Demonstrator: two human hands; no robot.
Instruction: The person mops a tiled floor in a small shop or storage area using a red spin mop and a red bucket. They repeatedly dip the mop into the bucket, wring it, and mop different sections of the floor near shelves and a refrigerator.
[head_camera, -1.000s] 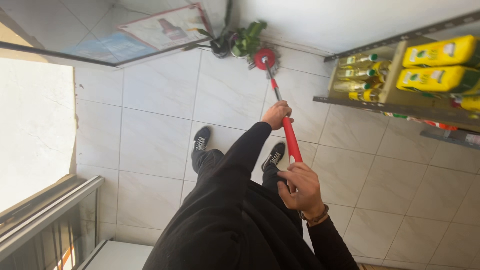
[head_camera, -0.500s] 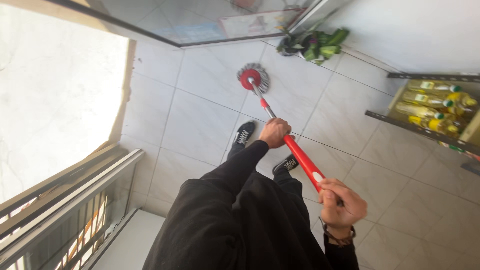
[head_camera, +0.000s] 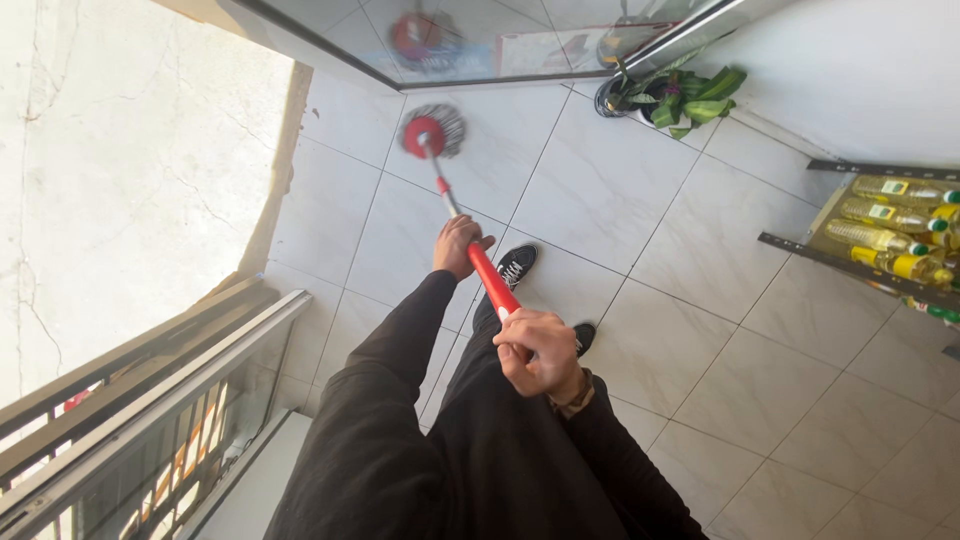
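I hold a mop with a red handle (head_camera: 492, 283) and a thin metal shaft. Its round red and grey head (head_camera: 432, 131) rests on the white tiled floor (head_camera: 610, 210), close to a glass door at the top. My left hand (head_camera: 457, 246) grips the handle further down the shaft. My right hand (head_camera: 540, 348), with a bracelet on the wrist, is closed around the handle's upper end near my body. Both sleeves and trousers are black. My black shoes (head_camera: 515, 266) stand just behind the mop shaft.
A potted green plant (head_camera: 680, 95) sits in the far corner by the wall. A metal shelf (head_camera: 850, 255) with yellow bottles (head_camera: 890, 225) stands at the right. A railing and a low step (head_camera: 150, 400) run along the left beside a pale stone surface.
The mop head has swept left across the floor, from near the plant to beside the glass door. My right hand has drawn in toward my body, and the view has turned left.
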